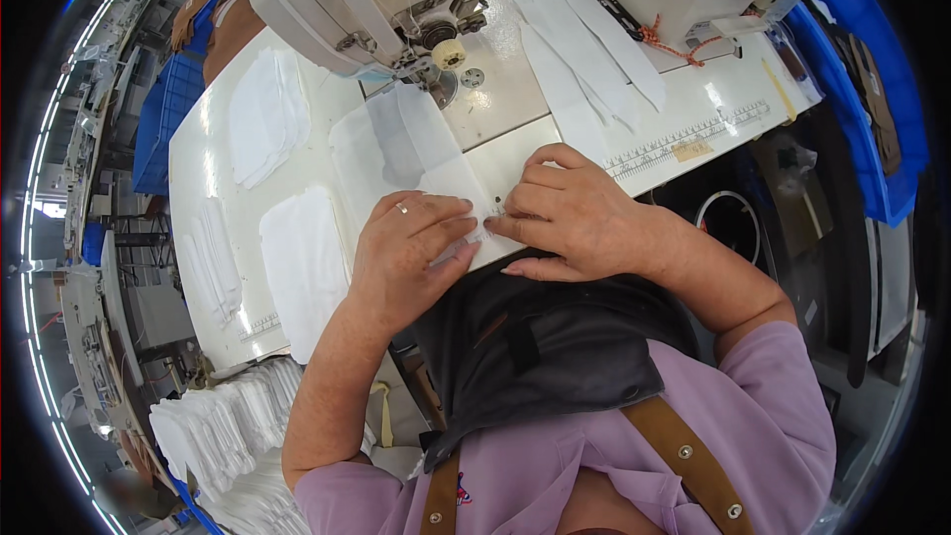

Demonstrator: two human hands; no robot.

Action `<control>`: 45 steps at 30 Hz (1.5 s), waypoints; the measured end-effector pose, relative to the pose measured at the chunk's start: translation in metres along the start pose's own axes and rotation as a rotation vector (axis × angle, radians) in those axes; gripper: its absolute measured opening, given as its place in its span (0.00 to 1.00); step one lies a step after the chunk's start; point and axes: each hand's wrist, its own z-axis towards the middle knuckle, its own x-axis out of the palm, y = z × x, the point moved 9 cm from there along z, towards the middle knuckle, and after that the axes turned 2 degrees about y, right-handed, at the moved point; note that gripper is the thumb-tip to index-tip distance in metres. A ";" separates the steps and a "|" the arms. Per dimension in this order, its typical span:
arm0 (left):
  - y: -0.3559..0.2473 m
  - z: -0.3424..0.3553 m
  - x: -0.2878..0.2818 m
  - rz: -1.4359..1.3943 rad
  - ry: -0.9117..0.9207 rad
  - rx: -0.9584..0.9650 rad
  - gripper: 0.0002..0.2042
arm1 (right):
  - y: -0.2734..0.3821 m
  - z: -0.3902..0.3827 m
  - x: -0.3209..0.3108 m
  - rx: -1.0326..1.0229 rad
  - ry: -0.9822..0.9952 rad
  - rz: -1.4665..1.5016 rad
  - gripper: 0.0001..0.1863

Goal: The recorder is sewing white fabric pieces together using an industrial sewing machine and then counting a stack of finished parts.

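A white fabric piece (369,154) lies on the sewing table below the machine head, with a grey translucent patch (398,139) on top. My left hand (411,248) is at the piece's near right corner, fingers bent over the edge and thumb beneath them, pinching the cloth. Close beside it, my right hand (575,218) has its fingers curled, with the index fingertip and thumb at the same edge. Its hold on the cloth is partly hidden. The sewing machine's roller foot (448,54) stands just beyond the fabric, and no cloth lies under it.
White fabric stacks (269,119) and another white panel (304,263) lie to the left. Long white strips (584,50) rest right of the machine, near scissors (616,12). A printed ruler (688,139) runs along the front edge. Bundled white pieces (233,426) sit lower left; a blue bin (897,159) stands right.
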 end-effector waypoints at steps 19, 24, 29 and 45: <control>0.018 -0.007 -0.007 -0.122 -0.089 -0.161 0.07 | 0.000 0.000 0.001 -0.020 0.005 -0.005 0.22; 0.005 -0.005 0.002 0.025 -0.015 -0.075 0.07 | 0.001 0.002 0.000 -0.031 -0.003 0.010 0.21; 0.001 -0.001 0.006 0.077 -0.004 -0.038 0.07 | -0.001 0.002 0.001 -0.018 0.028 0.003 0.21; 0.026 0.011 0.000 0.153 0.089 -0.113 0.18 | -0.006 0.025 0.000 -0.012 0.110 0.049 0.19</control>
